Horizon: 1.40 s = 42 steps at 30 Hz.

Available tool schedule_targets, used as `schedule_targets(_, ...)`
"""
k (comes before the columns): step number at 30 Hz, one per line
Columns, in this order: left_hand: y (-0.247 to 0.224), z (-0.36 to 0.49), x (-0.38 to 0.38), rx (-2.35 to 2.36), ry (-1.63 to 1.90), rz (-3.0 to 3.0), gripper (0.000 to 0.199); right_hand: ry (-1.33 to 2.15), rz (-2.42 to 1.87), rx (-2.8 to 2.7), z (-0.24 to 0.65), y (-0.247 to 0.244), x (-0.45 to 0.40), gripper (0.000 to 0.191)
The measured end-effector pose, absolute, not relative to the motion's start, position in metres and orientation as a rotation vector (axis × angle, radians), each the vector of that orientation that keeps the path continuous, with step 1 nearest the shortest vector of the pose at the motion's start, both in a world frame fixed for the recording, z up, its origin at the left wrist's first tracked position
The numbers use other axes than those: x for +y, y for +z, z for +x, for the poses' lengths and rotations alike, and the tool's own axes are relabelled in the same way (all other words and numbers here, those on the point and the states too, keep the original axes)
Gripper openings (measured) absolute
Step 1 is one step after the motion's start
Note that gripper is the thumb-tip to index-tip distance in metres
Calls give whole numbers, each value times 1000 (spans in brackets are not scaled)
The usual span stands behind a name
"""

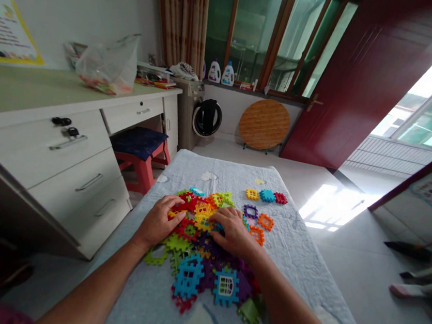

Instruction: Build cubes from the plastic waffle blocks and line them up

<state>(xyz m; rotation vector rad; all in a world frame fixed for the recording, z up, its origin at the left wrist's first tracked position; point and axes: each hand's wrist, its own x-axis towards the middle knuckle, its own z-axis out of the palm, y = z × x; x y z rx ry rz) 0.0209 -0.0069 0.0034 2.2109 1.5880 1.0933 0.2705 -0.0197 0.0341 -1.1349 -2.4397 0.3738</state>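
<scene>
A loose heap of colourful plastic interlocking pieces lies on the cloth-covered table (289, 274). My left hand (160, 221) rests on the heap's left side, thumb and fingers apart, over red and yellow pieces (187, 229). Across the right side lies my right hand (231, 230), its fingers spread over yellow and dark pieces, holding none that I can see. Nearer to me are a blue piece (188, 277) and a blue window piece (226, 287). A purple frame (250, 211) and an orange frame (266, 221) lie beyond my right hand.
Yellow (252, 194), blue (267, 195) and red (280, 198) pieces form a row at the back right. Left of the table stand a white desk (78, 167) and a red stool (143, 166). A round wooden board (264, 125) leans on the far wall.
</scene>
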Motion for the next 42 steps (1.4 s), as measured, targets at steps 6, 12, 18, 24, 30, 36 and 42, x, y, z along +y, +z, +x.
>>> schedule_targets(6,1,20,-5,1555,1102,2214,27,347,-1135,-2458,270,34,-20,15)
schedule_targets(12,0,20,-4,1558,1119,2226,27,430,-1025,-2448,269,37,-21,6)
schedule_targets(18,3,20,-5,1594,1098,2203,29,544,-1199,-1988,279,36,-12,14)
schedule_targets(24,3,21,-6,1581,1106,2200,28,515,-1413,-1845,290,27,-2,19)
schedule_targets(30,2,20,-5,1589,1121,2197,27,194,-1464,-1952,295,27,1,13)
schedule_targets(36,-2,20,-3,1645,1070,2175,30,239,-1436,-2307,264,51,20,17)
schedule_targets(42,-2,20,-3,1637,1064,2170,33,179,-1501,-2603,222,45,37,20)
